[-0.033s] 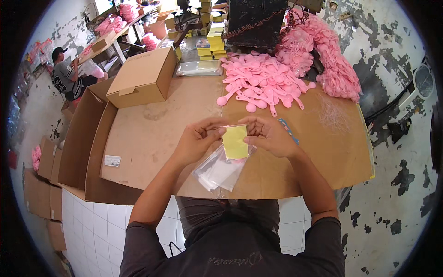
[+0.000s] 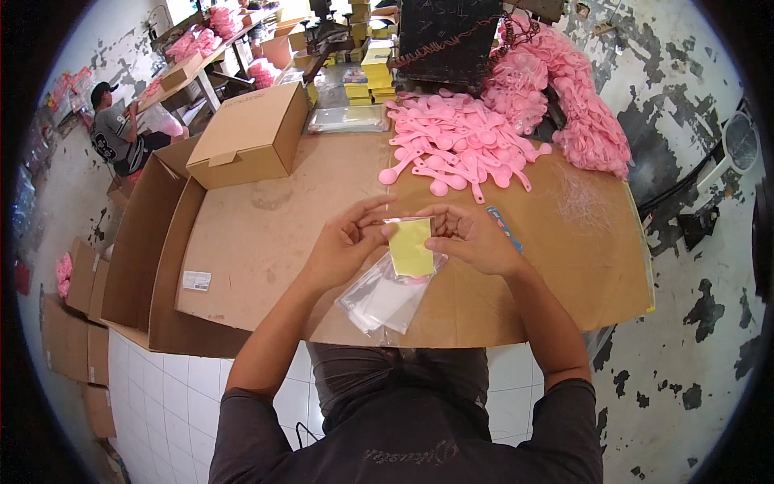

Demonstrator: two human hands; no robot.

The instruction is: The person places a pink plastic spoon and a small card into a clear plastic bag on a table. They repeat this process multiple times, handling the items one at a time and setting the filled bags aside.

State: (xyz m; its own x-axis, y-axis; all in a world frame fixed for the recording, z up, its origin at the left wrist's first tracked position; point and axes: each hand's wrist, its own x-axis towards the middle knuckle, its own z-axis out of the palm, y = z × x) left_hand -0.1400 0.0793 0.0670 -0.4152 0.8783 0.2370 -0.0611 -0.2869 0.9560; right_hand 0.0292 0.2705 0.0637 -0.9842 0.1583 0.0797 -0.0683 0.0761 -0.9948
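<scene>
Between my two hands stands a small yellow card [image 2: 412, 248], apparently inside a clear plastic bag whose film shows along its top edge. My right hand [image 2: 468, 238] pinches the right side of it between thumb and fingers. At the upper left corner my left hand [image 2: 348, 246] grips with the thumb against the edge, its index finger raised. A bit of pink shows just under the card; most of that object is hidden. Below lies a stack of clear plastic bags [image 2: 379, 305] on the cardboard-covered table [image 2: 266, 234].
A heap of pink measuring spoons [image 2: 459, 141] lies at the back, beside bulging bags of pink spoons [image 2: 576, 105]. A closed cardboard box [image 2: 250, 133] stands back left, yellow card stacks [image 2: 377, 68] behind. A blue strip [image 2: 504, 228] lies right of my hand. Another person [image 2: 117, 133] sits far left.
My left index finger has lifted slightly away from the top of the card. The card and my right hand have barely moved.
</scene>
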